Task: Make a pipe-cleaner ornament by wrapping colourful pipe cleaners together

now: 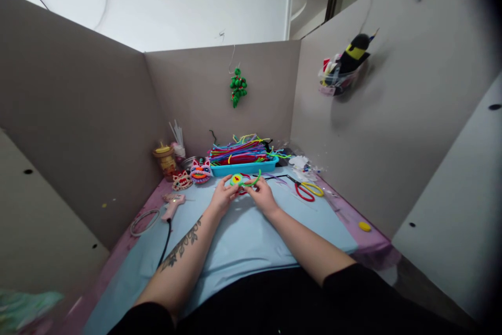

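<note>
My left hand (223, 195) is closed on the edge of a small round disc (236, 180), yellow and pale green with a red mark in its middle. A bright green pipe cleaner (257, 178) runs along the disc's lower edge, and its free end curves up to the right. My right hand (263, 197) pinches this pipe cleaner close to the disc. Both hands are held above the light blue cloth (251, 241). Some red and purple strands show behind the fingers, partly hidden.
A blue tray (243, 169) full of colored pipe cleaners stands at the back. Scissors (306, 189) with red and yellow handles lie right, a pink glue gun (172, 204) left. Two fuzzy animal-face figures (201, 172) sit near the tray. Partitions (223, 126) enclose the table.
</note>
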The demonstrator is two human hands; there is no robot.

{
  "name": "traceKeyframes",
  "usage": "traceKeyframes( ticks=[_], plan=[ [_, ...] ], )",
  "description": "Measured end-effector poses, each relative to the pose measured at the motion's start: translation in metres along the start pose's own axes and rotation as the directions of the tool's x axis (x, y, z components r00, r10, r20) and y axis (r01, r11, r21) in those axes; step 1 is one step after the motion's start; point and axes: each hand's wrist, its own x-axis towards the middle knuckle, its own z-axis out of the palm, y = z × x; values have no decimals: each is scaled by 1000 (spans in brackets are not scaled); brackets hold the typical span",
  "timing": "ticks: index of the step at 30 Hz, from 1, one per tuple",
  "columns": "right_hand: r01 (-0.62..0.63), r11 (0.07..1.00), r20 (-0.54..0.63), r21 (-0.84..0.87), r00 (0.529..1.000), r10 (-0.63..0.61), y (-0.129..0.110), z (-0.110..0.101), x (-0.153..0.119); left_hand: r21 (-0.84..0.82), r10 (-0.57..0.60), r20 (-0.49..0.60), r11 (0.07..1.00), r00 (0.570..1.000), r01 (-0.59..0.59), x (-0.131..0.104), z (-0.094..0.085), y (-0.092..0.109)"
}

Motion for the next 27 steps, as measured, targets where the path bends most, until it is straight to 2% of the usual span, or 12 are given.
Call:
traceKeyframes(
  ticks=[5,14,20,27],
  plan=[
    [-25,999,10,-23,1000,25,-1,-2,1,74,27,33,997,999,-29,-3,3,0],
    [-99,995,29,2,995,99,15,1,3,165,68,133,982,989,-89,-2,-1,-2],
    [-199,974,98,107,977,189,13,-2,3,228,73,190,967,979,-116,0,-4,-4],
    [-88,996,72,-20,993,89,10,-2,3,220,56,193,971,980,-98,-2,-1,-3]
  ],
)
